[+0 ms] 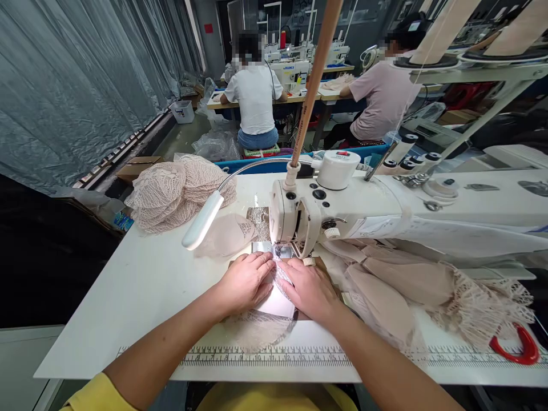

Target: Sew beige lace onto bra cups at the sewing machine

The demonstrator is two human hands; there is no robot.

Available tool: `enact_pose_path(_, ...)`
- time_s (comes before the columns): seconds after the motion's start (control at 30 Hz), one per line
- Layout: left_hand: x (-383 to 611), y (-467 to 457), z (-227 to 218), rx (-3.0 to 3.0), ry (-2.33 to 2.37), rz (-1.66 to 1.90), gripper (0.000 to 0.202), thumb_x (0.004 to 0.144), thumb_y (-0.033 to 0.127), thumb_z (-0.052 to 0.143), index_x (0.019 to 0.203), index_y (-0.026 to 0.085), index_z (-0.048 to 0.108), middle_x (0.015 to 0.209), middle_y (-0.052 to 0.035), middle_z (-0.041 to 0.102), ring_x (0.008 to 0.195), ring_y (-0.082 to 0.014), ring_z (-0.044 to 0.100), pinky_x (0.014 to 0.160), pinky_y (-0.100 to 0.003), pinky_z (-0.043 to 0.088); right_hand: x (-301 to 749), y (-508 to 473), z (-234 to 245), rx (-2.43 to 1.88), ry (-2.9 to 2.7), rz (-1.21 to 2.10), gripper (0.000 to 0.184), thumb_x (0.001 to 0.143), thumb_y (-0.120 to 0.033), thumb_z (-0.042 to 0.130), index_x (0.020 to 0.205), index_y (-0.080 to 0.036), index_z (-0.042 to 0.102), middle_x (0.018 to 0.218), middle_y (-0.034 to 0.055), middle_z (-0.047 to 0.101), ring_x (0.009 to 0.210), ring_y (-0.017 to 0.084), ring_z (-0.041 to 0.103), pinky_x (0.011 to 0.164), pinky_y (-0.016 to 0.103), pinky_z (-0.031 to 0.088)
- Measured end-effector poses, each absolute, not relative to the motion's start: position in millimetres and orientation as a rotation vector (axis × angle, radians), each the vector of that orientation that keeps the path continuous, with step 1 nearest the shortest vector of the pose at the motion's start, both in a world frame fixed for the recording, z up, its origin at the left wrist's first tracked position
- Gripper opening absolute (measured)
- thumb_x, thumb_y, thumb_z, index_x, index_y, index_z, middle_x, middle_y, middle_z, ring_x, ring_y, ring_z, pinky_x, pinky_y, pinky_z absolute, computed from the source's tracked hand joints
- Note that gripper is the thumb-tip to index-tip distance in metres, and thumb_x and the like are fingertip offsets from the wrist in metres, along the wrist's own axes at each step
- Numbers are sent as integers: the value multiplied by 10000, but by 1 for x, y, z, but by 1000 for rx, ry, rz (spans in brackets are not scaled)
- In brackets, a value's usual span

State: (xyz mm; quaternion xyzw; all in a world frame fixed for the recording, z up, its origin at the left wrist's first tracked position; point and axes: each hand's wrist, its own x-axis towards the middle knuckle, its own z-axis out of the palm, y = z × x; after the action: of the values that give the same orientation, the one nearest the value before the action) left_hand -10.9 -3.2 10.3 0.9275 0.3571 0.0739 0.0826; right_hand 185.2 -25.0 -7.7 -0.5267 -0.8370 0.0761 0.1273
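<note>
A pale beige lace piece lies under the needle of the white sewing machine, its lower part spread toward the table's front edge. My left hand rests flat on its left side, fingers stretched toward the presser foot. From the right, my right hand presses on the same lace with its fingers extended. Both hands sit just in front of the needle, close together. The lace directly beneath my fingers is hidden.
Stacked lace cups stand at the back left, near a lamp head and a sheer piece. Sewn beige pieces lie right, with red-handled scissors. A ruler strip runs along the front. Two people sit at machines beyond.
</note>
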Motion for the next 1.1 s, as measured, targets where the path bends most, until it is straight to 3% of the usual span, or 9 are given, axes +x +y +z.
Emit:
enact_pose_path(0.43, -15, 14, 12, 2817, 959, 136, 538, 856, 335, 495, 1337, 96, 491, 1389, -145, 498, 1156, -304, 500, 972, -445, 418, 184, -22, -5, -1583, -2398, 291, 345, 871, -296, 553, 1184, -165, 613, 1125, 97, 658, 952, 244, 612, 736, 318, 464)
enact_pose_path(0.83, -17, 29, 19, 2848, 825, 67, 545, 829, 330, 528, 1315, 82, 516, 1344, -168, 533, 1139, -305, 515, 977, -437, 418, 183, -20, -5, -1656, -2387, 265, 325, 872, -283, 557, 1165, -161, 627, 1072, 126, 673, 921, 247, 620, 787, 344, 487)
enact_pose_path(0.97, -20, 28, 25, 2879, 827, 73, 505, 773, 229, 559, 1261, 100, 555, 1322, -158, 553, 1152, -316, 513, 992, -466, 389, 186, -20, -7, -1603, -2349, 246, 289, 893, -237, 507, 1140, -160, 636, 1017, 129, 686, 924, 254, 625, 805, 369, 488)
enact_pose_path(1.1, -20, 18, 23, 2923, 802, 208, 405, 811, 149, 514, 1212, 110, 562, 1278, -164, 563, 1180, -308, 488, 1009, -489, 350, 190, -21, -10, -1584, -2296, 194, 303, 912, -162, 402, 1082, -150, 653, 969, 130, 697, 908, 254, 632, 808, 378, 475)
